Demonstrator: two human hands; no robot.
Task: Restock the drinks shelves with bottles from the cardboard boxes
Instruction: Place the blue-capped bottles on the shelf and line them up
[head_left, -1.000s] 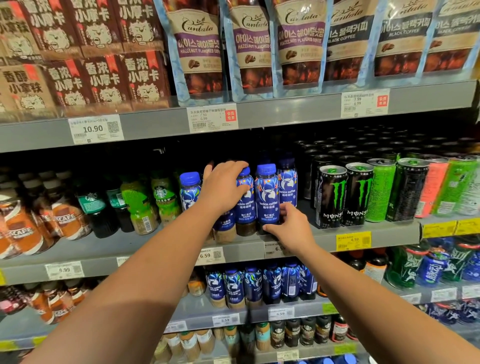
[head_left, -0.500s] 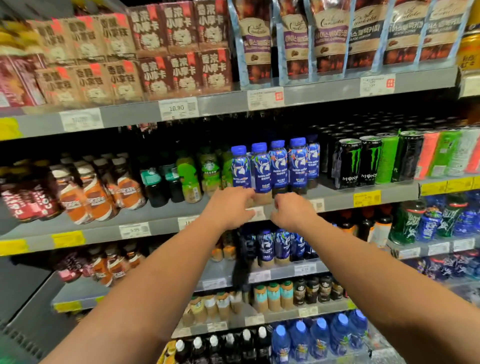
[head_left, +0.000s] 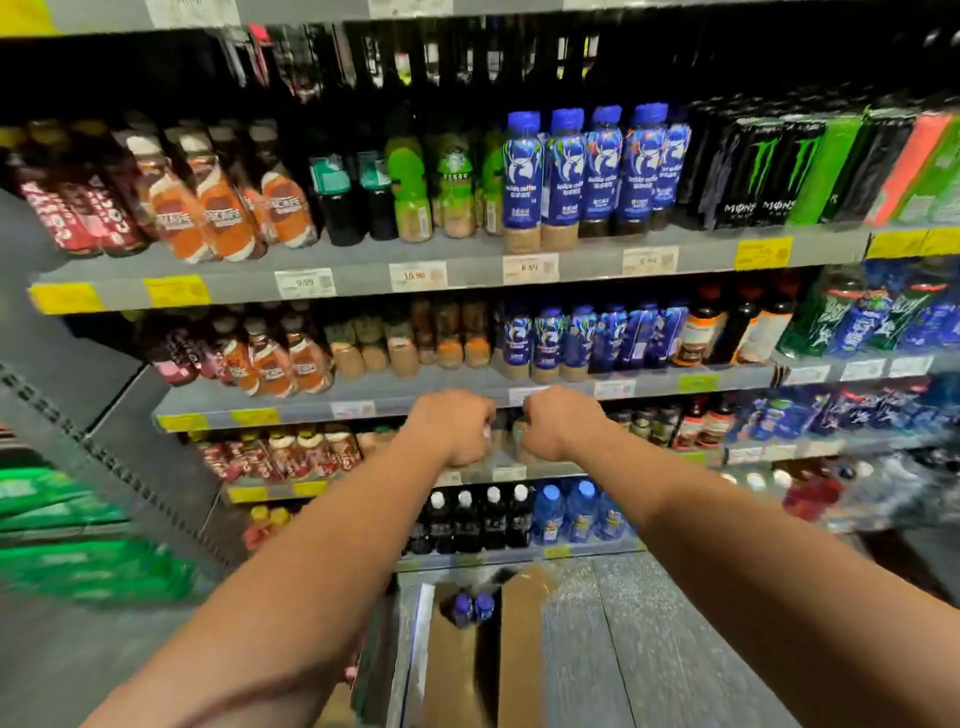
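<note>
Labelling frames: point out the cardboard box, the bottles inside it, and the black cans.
cardboard box (head_left: 519, 665): head view, right flap.
bottles (head_left: 462, 607): head view, blue cap.
black cans (head_left: 759, 171): head view, green logo.

Five blue coffee bottles (head_left: 566, 176) on one shelf row, seemingly two blue caps (head_left: 462, 605) in one cardboard box (head_left: 522, 649)

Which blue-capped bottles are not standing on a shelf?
The two bottles in the box on the floor; every other blue-capped one stands on the shelves.

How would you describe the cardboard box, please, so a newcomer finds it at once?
Start at the drinks shelves and look down to the floor before them. The cardboard box sits there. It alone is brown, with two blue bottle caps showing inside.
</note>
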